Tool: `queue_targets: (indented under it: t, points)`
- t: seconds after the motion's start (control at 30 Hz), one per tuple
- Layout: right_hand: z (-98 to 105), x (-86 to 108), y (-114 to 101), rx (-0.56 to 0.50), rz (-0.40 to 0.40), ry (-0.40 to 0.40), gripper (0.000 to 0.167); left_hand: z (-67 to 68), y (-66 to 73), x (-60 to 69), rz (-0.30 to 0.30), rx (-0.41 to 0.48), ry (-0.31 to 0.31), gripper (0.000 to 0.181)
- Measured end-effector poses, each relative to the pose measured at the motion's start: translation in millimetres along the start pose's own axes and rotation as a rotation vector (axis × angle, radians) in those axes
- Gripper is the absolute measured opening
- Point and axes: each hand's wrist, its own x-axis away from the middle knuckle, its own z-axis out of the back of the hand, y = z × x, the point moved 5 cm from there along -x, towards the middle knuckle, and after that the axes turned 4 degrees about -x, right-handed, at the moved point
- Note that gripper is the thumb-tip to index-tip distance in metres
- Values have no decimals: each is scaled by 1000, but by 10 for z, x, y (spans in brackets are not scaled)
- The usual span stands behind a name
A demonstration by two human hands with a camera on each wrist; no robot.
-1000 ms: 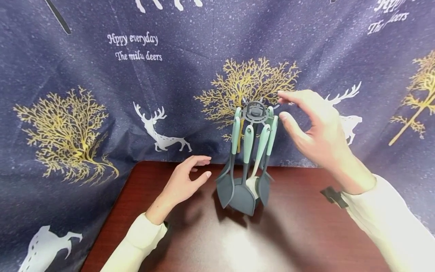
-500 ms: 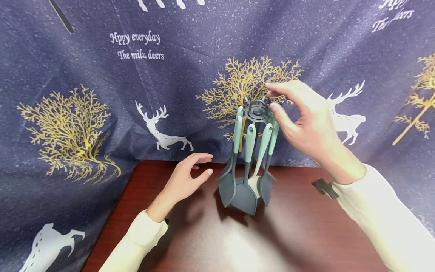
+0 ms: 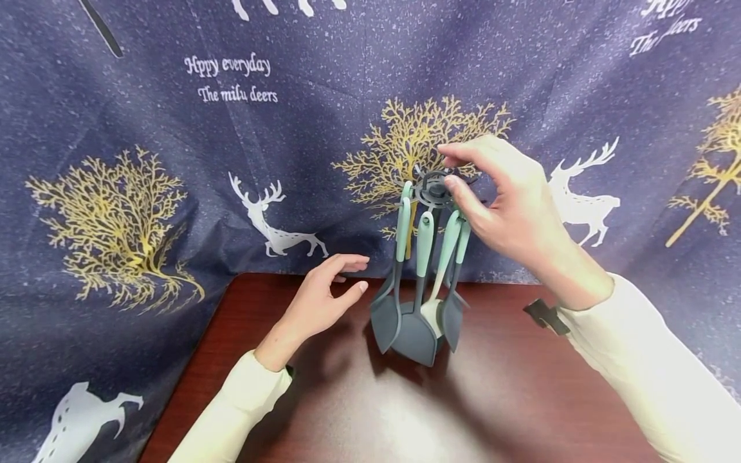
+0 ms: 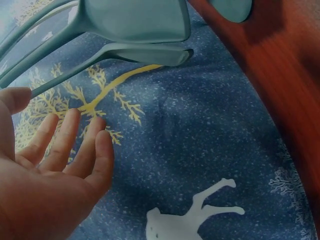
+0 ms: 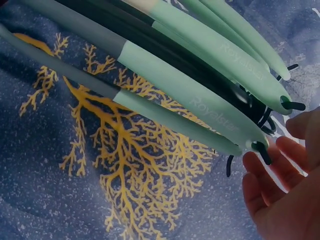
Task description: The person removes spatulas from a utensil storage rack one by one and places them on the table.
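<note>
A dark rotating rack point(image 3: 428, 191) stands upright on the table, with several grey-headed kitchen utensils hanging from its hooks by pale green handles point(image 5: 185, 95). A wide grey turner point(image 3: 415, 337) hangs at the front; beside it is a cream-headed utensil point(image 3: 431, 315). My right hand point(image 3: 515, 202) hovers at the right side of the rack's top, thumb and fingers apart, hiding part of the ring. Whether its fingertips touch the hooks I cannot tell. My left hand point(image 3: 318, 299) is held left of the utensil heads, fingers loosely bent, holding nothing.
The reddish-brown table point(image 3: 492, 386) has its left edge and back edge in view. Right behind it hangs a dark blue cloth point(image 3: 359, 58) printed with deer and yellow trees.
My right hand has moved left, from beside the rack to over its top. My left hand has shifted slightly right and up. The rack and utensils have stayed in place.
</note>
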Motion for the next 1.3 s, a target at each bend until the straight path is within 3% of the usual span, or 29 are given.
queue_targets:
  t: [0.5, 0.83, 1.3]
  points:
    - [-48, -1, 64, -18, -96, -15, 23, -11, 56, -75, -19, 5, -3, 42]
    - [-46, -5, 61, 3, -80, -23, 19, -26, 63, -96, 0, 11, -16, 42]
    - [-48, -26, 51, 15, -57, -28, 20, -69, 89, -146, -49, 13, -8, 41]
